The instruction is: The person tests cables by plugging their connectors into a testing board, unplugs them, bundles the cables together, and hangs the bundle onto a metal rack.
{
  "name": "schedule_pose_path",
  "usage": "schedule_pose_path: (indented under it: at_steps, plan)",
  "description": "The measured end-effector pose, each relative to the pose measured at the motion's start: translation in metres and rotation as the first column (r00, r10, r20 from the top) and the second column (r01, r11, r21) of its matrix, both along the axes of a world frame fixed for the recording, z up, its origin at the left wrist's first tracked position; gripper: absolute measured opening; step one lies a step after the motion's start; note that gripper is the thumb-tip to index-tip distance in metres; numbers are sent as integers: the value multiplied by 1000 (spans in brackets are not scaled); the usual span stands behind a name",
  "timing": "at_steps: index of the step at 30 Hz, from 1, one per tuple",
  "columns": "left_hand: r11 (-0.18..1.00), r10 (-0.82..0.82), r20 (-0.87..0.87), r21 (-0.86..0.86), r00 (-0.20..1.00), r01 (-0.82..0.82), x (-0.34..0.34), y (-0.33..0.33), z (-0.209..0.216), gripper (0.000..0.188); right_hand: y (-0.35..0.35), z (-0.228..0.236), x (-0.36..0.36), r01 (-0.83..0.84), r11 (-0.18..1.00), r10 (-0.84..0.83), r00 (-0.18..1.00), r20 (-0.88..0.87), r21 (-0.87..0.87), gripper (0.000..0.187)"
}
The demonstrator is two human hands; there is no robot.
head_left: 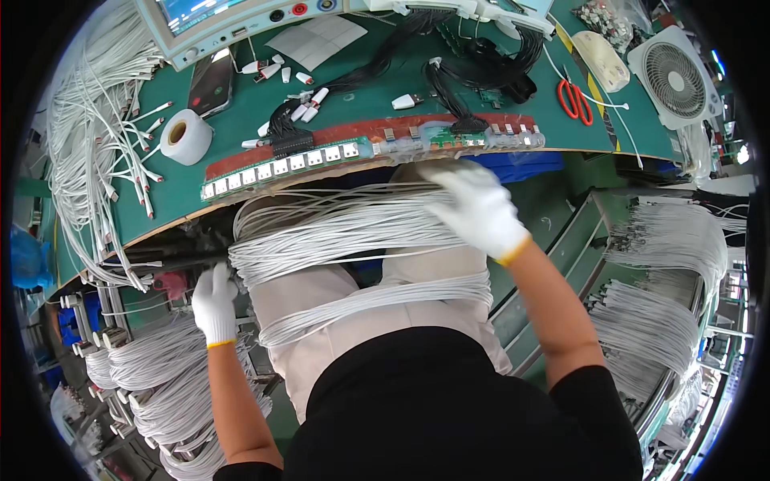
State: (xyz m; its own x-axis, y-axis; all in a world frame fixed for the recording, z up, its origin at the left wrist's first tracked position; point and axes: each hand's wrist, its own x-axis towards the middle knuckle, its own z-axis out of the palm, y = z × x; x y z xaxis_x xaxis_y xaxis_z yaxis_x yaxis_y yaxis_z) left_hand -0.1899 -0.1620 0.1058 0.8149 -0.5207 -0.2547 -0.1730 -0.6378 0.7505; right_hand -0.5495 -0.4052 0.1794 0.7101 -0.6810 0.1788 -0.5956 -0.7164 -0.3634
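A thick bundle of white cables (pixel 337 232) lies across my lap, below the green workbench (pixel 377 104). My right hand (pixel 477 208), in a white glove, rests on top of the bundle at its right end, fingers spread over the strands. My left hand (pixel 214 303), also gloved, is closed around the bundle's left end near a dark rack bar (pixel 172 260). A second band of the same cables (pixel 377 303) crosses my thighs lower down.
On the bench sit a long fixture with rows of white connector sockets (pixel 321 156), black wire harnesses (pixel 481 64), a tape roll (pixel 186 136), a phone (pixel 211 84), red scissors (pixel 574 101) and a small fan (pixel 675 78). More white cable bundles hang at left (pixel 160 377) and right (pixel 666 240).
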Motion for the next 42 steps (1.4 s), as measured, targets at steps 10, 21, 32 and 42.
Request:
schedule_pose_path:
  at_steps: [10,21,32,42]
  plan:
    - [905,-372,85,-190,924,381,-81,-28,42,18,-10,-44,144,-28,900,231,877,-422,436,49]
    - [878,-448,-592,-434,670,203,-94,-29,61,27,51,44,116,-194,960,189,981,44,203,25]
    - [591,-615,-780,-552,115,-588,-96,-61,40,33,88,43,60,-246,939,251,968,7,242,18]
    - [434,-279,-415,-859,866,-272,-45,-25,135,37,28,31,-9,-108,994,109,994,-4,30,16]
